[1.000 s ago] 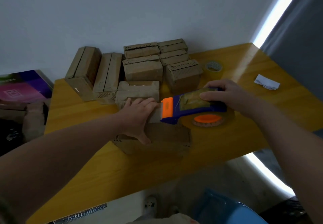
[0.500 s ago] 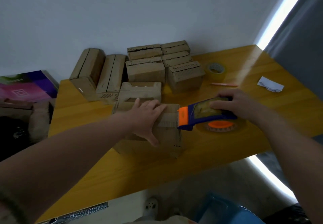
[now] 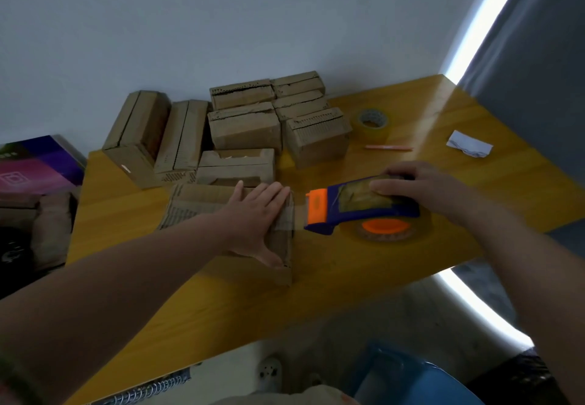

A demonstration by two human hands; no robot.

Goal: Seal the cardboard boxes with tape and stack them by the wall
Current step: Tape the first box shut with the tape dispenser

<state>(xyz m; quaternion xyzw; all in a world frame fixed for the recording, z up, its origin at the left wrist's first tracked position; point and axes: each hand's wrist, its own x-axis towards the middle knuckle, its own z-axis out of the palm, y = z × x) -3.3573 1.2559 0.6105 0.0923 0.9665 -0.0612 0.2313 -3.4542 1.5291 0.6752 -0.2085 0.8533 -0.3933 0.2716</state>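
Left hand [image 3: 256, 214]: flat, fingers straight, pressing down on the front box [image 3: 196, 205].
Right hand [image 3: 427, 189]: curled round the tape dispenser [image 3: 354, 205], at the box's 3 o'clock, just off its edge.
Done: a cluster of boxes [image 3: 247, 129] sits at 12 o'clock, by the wall.
Left: by my reckoning, this box's tape needs finishing, then stacking.

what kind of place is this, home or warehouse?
Likely a home or small-office desk, not a warehouse: yellow wooden table against a plain wall, small cardboard boxes stacked there, curtain beside it.
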